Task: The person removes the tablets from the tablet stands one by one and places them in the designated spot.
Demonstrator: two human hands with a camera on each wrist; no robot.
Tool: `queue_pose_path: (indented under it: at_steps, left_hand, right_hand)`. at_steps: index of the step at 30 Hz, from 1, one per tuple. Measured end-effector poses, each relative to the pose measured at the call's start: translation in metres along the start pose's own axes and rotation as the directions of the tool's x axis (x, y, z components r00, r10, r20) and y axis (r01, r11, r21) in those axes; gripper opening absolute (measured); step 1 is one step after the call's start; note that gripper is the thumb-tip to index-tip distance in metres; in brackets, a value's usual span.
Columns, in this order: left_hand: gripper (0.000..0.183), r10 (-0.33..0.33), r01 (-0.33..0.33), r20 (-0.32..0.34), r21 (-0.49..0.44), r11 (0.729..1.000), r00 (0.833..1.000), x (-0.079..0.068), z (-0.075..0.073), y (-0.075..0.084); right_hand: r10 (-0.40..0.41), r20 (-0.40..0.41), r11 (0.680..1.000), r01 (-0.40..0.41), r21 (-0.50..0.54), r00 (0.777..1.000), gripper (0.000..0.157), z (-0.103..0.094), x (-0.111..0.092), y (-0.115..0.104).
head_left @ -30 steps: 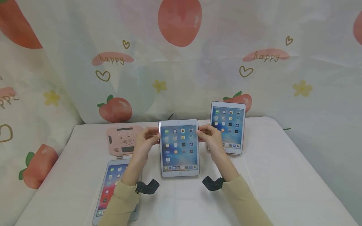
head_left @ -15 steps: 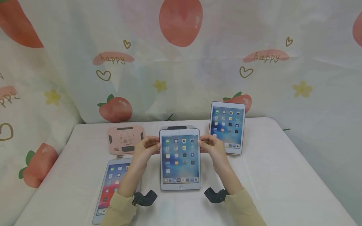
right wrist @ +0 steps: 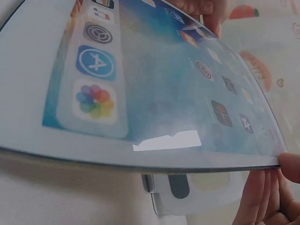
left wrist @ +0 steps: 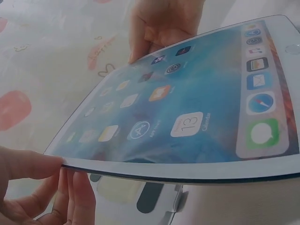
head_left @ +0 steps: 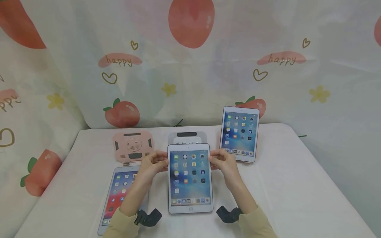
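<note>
Both hands hold a white-framed tablet (head_left: 190, 178) by its upper side edges, its lit-looking home screen facing me. My left hand (head_left: 152, 165) pinches the left edge, thumb in front and fingers behind. On the opposite edge my right hand (head_left: 223, 165) pinches in the same way. Behind the tablet's top lies a grey stand (head_left: 202, 137) with a dark pad, mostly hidden in the head view. In the left wrist view the tablet (left wrist: 187, 93) is raised above this stand (left wrist: 126, 197), and the right wrist view also shows a gap under the tablet (right wrist: 164, 93).
A second tablet (head_left: 239, 132) leans upright on a pink stand at the back right. At left, a pink stand (head_left: 132, 145) lies flat, with a third tablet (head_left: 111, 198) in front, partly behind my left forearm. White cloth (head_left: 297, 185) covers the table; a fruit-print curtain (head_left: 208, 89) hangs behind.
Both hands have drawn the tablet down and toward me. The grey stand behind it, hidden a second ago, now shows above its top edge. The other tablets have stayed in place.
</note>
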State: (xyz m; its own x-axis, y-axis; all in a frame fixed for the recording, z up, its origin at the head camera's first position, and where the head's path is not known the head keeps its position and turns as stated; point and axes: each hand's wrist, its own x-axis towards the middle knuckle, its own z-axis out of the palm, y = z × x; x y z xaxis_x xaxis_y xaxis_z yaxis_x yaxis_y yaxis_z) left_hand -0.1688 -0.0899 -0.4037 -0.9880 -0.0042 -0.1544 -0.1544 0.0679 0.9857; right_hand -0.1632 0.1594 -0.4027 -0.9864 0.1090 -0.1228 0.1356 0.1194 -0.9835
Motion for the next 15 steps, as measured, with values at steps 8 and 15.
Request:
queue_pose_path:
  at_steps: [8, 15]
  left_hand:
    - [0.025, -0.074, 0.074, 0.019, -0.012, 0.997, 0.997, -0.005, 0.000, -0.006]
    - [0.023, -0.107, 0.109, 0.043, -0.024, 0.994, 0.993, -0.006, 0.001, -0.015]
  right_hand:
    - [0.042, 0.000, 0.999, -0.042, 0.001, 0.999, 0.020, 0.000, -0.008, 0.009]
    - [0.064, -0.009, 0.998, -0.064, 0.004, 0.998, 0.018, 0.000, -0.012, 0.017]
